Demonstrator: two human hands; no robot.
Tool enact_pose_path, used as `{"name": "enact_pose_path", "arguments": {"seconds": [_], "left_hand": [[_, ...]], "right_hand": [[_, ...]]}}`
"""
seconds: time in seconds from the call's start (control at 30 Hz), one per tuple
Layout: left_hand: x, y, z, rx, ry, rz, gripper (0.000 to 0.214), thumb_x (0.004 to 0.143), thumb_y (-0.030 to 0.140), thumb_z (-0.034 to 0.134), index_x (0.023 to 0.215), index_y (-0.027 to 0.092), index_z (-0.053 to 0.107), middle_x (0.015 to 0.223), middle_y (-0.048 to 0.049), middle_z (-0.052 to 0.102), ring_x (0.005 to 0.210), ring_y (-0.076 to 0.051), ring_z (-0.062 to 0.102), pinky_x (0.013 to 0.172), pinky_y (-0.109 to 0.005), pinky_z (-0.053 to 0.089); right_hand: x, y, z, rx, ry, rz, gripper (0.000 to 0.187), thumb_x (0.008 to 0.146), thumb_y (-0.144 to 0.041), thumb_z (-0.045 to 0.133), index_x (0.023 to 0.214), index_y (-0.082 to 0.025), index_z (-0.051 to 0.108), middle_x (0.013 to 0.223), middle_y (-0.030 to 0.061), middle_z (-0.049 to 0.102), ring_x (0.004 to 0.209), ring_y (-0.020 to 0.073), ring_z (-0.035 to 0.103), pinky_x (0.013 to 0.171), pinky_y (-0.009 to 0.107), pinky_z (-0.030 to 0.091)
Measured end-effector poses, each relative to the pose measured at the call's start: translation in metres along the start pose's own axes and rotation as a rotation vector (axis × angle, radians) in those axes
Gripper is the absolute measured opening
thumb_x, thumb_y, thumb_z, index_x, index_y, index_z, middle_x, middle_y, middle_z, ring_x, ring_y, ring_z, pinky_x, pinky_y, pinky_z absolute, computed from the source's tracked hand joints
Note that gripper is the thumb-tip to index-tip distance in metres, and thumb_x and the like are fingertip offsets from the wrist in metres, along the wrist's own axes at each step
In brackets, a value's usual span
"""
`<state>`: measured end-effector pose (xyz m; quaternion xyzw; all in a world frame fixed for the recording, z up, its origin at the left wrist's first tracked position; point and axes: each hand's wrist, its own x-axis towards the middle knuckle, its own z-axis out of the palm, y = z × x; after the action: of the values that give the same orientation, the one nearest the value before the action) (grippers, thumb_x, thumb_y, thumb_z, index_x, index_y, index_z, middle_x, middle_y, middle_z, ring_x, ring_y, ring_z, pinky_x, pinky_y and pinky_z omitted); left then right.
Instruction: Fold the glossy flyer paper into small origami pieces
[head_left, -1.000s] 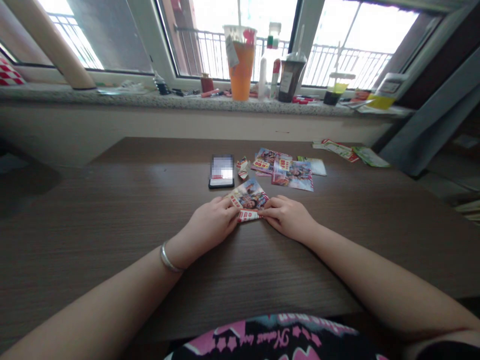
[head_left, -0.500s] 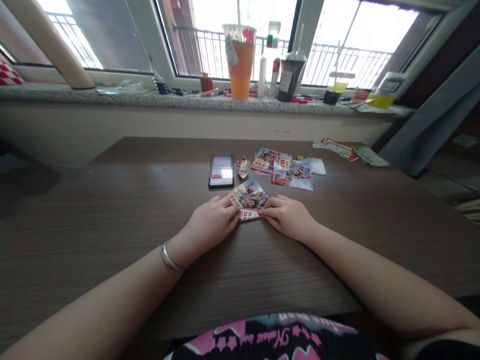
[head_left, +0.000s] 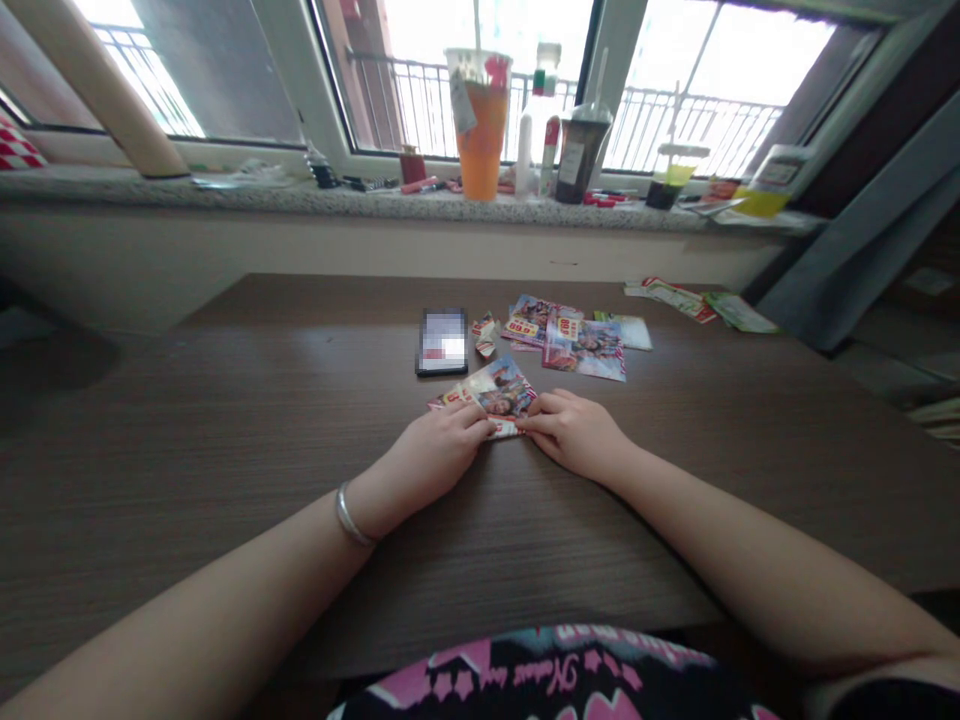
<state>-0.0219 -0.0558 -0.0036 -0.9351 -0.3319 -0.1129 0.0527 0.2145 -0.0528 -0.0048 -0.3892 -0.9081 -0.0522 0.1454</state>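
A printed flyer (head_left: pixel 504 378) lies on the table in front of me, its near edge folded over into a white strip with red print. My left hand (head_left: pixel 442 440), with a silver bangle at the wrist, presses its closed fingers on the fold from the left and covers part of it. At the right end of the strip, my right hand (head_left: pixel 570 430) pinches the paper between thumb and fingers. Just beyond the flyer are a phone (head_left: pixel 442 342) with a blurred screen and a small folded paper piece (head_left: pixel 486 337).
More flyers (head_left: pixel 585 348) overlap at the right of the phone, and green-and-red packets or leaflets (head_left: pixel 679 298) lie at the far right of the table (head_left: pixel 225 430). On the windowsill (head_left: pixel 262 200) stand an orange drink cup (head_left: pixel 480 130), a dark cup (head_left: pixel 581 155) and several bottles.
My left hand has slid right along the fold toward my right hand, uncovering the flyer's left corner. My right hand has stayed in place.
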Motion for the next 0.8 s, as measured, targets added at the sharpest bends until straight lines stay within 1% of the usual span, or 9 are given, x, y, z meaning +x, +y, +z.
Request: {"name": "enact_pose_path", "arguments": {"seconds": [0.17,0.27,0.37,0.47,0.6,0.8], "left_hand": [[0.001,0.006,-0.006,0.056,-0.011,0.021,0.026,0.093,0.016,0.046,0.114,0.015,0.061,0.115,-0.0114,0.061,0.106,-0.025,0.059,0.091,-0.039,0.052],[0.001,0.008,-0.01,0.051,-0.034,0.012,0.03,0.093,0.019,0.047,0.12,0.016,0.059,0.115,-0.0105,0.062,0.105,-0.025,0.059,0.092,-0.039,0.052],[-0.002,0.008,-0.012,0.023,-0.061,0.007,0.034,0.093,0.021,0.048,0.126,0.019,0.056,0.118,-0.009,0.061,0.107,-0.024,0.059,0.093,-0.04,0.051],[-0.005,0.008,-0.013,0.017,-0.063,0.01,0.036,0.093,0.023,0.048,0.128,0.021,0.054,0.121,-0.009,0.059,0.11,-0.025,0.058,0.095,-0.041,0.05],[-0.006,0.009,-0.012,0.018,-0.055,0.001,0.037,0.094,0.025,0.047,0.129,0.02,0.054,0.125,-0.0095,0.058,0.114,-0.026,0.056,0.099,-0.041,0.048],[-0.005,0.009,-0.012,-0.002,-0.093,0.001,0.038,0.095,0.026,0.045,0.131,0.02,0.052,0.125,-0.0093,0.058,0.113,-0.026,0.057,0.1,-0.042,0.048]], "right_hand": [[0.0,0.001,-0.001,-0.012,-0.017,-0.012,0.03,0.097,-0.032,0.045,0.113,-0.031,0.07,0.098,0.0049,0.067,0.09,0.0191,0.056,0.075,0.03,0.043],[-0.001,0.002,-0.001,-0.015,-0.028,-0.023,0.03,0.098,-0.032,0.043,0.111,-0.029,0.071,0.099,0.0051,0.067,0.091,0.0193,0.056,0.076,0.03,0.043],[-0.001,0.005,0.001,-0.009,-0.03,-0.033,0.03,0.097,-0.032,0.044,0.11,-0.029,0.071,0.099,0.0049,0.067,0.091,0.0189,0.055,0.076,0.03,0.042],[0.0,0.006,0.002,0.003,-0.019,-0.037,0.029,0.097,-0.032,0.045,0.111,-0.03,0.07,0.098,0.0048,0.067,0.09,0.0184,0.055,0.076,0.029,0.042],[0.0,0.005,0.001,-0.012,-0.011,-0.047,0.028,0.096,-0.031,0.046,0.111,-0.029,0.07,0.097,0.0053,0.067,0.089,0.0185,0.055,0.075,0.029,0.042],[0.001,0.003,0.0,-0.039,-0.022,-0.06,0.029,0.097,-0.031,0.045,0.109,-0.028,0.071,0.099,0.0055,0.068,0.09,0.0193,0.055,0.075,0.03,0.043]]}}
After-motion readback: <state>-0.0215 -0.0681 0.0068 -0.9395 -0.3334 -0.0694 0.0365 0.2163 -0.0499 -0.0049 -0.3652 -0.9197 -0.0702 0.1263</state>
